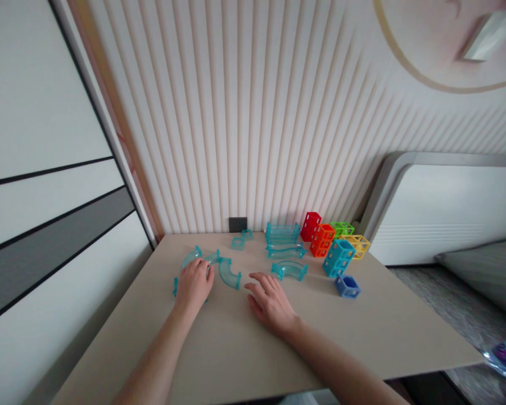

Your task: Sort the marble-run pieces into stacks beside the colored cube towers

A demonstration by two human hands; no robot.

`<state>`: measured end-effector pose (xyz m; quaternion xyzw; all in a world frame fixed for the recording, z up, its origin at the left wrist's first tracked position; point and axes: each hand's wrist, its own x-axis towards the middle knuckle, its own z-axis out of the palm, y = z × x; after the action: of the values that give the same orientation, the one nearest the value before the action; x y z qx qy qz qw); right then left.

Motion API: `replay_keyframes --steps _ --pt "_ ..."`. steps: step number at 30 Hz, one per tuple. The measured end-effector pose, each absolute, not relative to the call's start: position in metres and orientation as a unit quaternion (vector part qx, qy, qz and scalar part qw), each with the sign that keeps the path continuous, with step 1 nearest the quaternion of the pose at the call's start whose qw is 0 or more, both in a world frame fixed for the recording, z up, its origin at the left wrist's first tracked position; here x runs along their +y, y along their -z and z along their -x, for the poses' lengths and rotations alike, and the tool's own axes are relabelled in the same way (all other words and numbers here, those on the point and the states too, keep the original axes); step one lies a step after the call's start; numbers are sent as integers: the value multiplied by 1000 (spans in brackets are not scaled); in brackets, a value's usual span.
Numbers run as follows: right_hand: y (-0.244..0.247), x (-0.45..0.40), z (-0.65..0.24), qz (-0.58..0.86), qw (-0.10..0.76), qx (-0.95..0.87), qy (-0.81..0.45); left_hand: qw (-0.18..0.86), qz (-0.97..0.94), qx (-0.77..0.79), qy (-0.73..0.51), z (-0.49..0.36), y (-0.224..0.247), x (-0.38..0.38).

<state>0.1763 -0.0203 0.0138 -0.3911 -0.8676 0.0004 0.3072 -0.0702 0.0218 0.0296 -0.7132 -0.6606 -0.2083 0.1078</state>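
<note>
Several translucent teal curved track pieces lie at the left of the table. My left hand (194,282) is over them, fingers bent down and closed on a curved track piece (211,259), mostly hidden beneath the hand. Another teal curve (190,256) shows behind my fingers, and a teal end (175,287) sticks out to the left. Just right of this hand rests a separate-looking curved piece (228,274); whether it joins its neighbour I cannot tell. My right hand (273,304) hovers or rests low by the table, fingers spread, holding nothing, near that curve's right end.
On the table (244,349), teal straight tracks (282,233), a wavy track (285,251) and a curve (290,270) lie right of centre. Red (310,226), orange (322,241), teal (339,257), green, yellow and blue (347,286) blocks stand farther right. A ribbed wall (244,112) rises behind.
</note>
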Motion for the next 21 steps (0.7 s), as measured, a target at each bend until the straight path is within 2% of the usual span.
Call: replay_keyframes --steps 12,21 --pt "-4 26 -128 455 252 -848 -96 64 735 -652 176 72 -11 27" --pt "2 24 -136 440 288 -840 -130 40 736 -653 172 73 -6 30"
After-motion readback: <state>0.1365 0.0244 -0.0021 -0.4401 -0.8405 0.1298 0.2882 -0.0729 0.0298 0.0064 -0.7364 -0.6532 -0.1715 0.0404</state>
